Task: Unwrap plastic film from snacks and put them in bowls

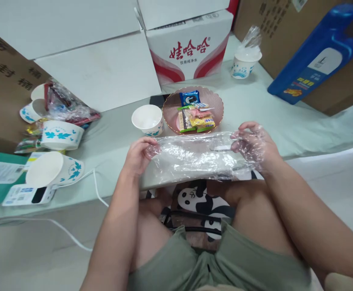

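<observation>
A clear plastic bag (191, 157) is stretched between my two hands above the table's front edge. My left hand (141, 153) pinches its left end, thumb and fingers closed on the film. On the other side, my right hand (255, 147) sits behind or inside the crinkled film with fingers curled on it; which of the two I cannot tell. Just beyond the bag stands a pink ribbed bowl (170, 111) holding several wrapped snacks (196, 115). A white paper cup (148, 118) with a blue leaf print stands beside the bowl, near my left hand.
At the left are more paper cups (61, 135), wrapped packets (64, 103) and a white power bank (27, 195) with a cable (96, 186). White boxes (188, 48) line the back. A plastic-topped cup (245, 64) and a blue bottle (316, 56) stand at the right.
</observation>
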`<state>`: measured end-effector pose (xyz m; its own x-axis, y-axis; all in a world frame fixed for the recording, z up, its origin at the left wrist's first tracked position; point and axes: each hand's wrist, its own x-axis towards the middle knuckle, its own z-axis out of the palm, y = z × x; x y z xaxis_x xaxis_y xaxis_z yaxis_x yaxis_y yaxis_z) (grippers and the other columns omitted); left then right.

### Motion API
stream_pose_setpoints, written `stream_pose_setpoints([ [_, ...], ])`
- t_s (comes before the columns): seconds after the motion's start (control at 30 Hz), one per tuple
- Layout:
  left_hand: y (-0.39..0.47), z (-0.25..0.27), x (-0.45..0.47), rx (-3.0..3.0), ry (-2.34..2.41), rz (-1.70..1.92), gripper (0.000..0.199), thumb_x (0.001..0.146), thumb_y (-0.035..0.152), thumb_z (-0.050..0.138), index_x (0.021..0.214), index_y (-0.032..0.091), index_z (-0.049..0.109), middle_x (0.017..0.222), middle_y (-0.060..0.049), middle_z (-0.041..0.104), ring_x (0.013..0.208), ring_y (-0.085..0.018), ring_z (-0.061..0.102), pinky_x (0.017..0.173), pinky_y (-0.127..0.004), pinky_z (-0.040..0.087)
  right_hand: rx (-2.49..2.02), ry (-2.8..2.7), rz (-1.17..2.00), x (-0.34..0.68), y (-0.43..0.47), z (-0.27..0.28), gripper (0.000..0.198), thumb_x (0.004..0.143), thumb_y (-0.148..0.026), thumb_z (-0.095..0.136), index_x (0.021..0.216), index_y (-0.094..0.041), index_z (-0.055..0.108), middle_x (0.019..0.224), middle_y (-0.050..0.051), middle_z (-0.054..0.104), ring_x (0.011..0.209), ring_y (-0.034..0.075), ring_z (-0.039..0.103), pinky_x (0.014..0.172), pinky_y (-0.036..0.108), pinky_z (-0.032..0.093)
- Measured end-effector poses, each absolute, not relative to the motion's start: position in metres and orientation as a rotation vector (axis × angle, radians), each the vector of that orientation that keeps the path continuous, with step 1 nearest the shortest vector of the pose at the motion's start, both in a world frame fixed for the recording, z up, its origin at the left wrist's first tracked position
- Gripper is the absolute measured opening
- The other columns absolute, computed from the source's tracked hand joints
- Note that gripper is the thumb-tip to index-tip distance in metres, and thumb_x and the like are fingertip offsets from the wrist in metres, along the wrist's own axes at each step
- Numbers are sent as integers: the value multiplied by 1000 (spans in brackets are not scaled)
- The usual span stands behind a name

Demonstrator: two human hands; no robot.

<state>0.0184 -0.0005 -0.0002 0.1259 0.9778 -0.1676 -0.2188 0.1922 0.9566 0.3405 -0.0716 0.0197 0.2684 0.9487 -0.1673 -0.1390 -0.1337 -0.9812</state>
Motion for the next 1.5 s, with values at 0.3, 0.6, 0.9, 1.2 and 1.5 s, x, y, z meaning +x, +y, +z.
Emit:
stream_pose_setpoints([
  [0.3,-6,2,14,997,1057,1006,57,51,18,86,101,23,59,73,2,62,47,-5,46,36,-16,22,-1511,-1158,1126,362,-76,9,28,74,-44,58,59,-22,69,93,12,73,94,28,66,84,45,54],
  [0.6,-16,1,24,1087,648,612,63,53,23,90,112,24,68,118,-10,64,75,-16,66,52,-24,47,-1188,-1402,1393,276,-81,15,55,66,-37,83,115,-26,62,118,8,70,106,23,68,93,40,55],
  [0.9,-2,-5,0,1012,910,1071,55,56,8,84,106,25,69,105,-2,70,74,-10,66,56,-18,47,-1384,-1431,1525,274,-66,13,22,78,-37,67,74,-19,56,59,-5,54,48,8,49,47,22,41],
  [1.2,-26,-12,53,912,774,751,64,58,43,92,112,19,67,110,-10,76,104,-24,73,86,-31,56,-1207,-1196,1566,282,-68,15,36,72,-49,77,78,-20,56,66,-1,65,54,12,61,56,26,51],
  [1.5,-27,-9,58,858,791,1084,63,58,25,93,108,28,54,69,10,61,57,-4,60,58,-15,49,-1233,-994,1456,285,-69,5,62,75,-45,78,124,-28,44,86,-1,72,73,19,73,71,34,58],
])
